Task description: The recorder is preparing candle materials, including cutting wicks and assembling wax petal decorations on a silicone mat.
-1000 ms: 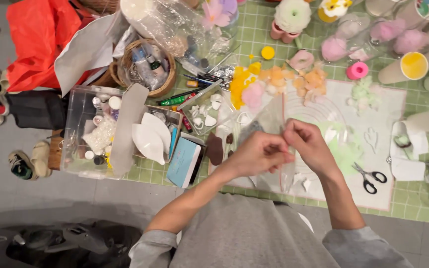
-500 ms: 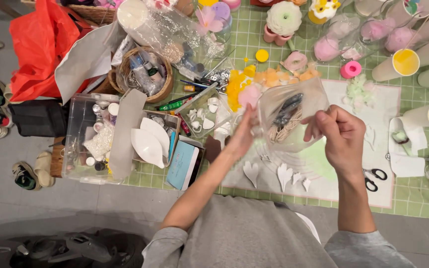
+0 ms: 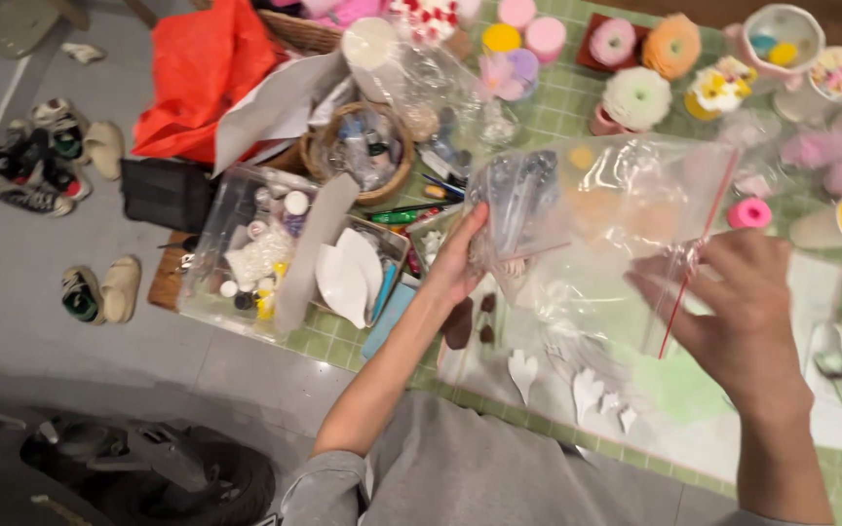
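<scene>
Clear plastic zip bag (image 3: pixel 606 224) with a red seal strip hangs above the green cutting mat (image 3: pixel 577 107), held at both ends: the left hand (image 3: pixel 455 263) grips its left edge, the right hand (image 3: pixel 738 312) pinches the sealed side. White paper petals (image 3: pixel 587 390) lie below, and a wicker basket (image 3: pixel 363 146) and a clear storage box (image 3: pixel 265 253) stand beside.

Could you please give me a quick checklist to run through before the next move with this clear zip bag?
1. Left hand grips the clear zip bag at its left side: ok.
2. Right hand holds the red-striped zip edge: ok.
3. Bag lifted off the green cutting mat: ok.
4. Zip open or shut: cannot tell.
5. Dark pieces sit inside the bag's left end: ok.
6. White paper petals lie undisturbed below: ok.
</scene>
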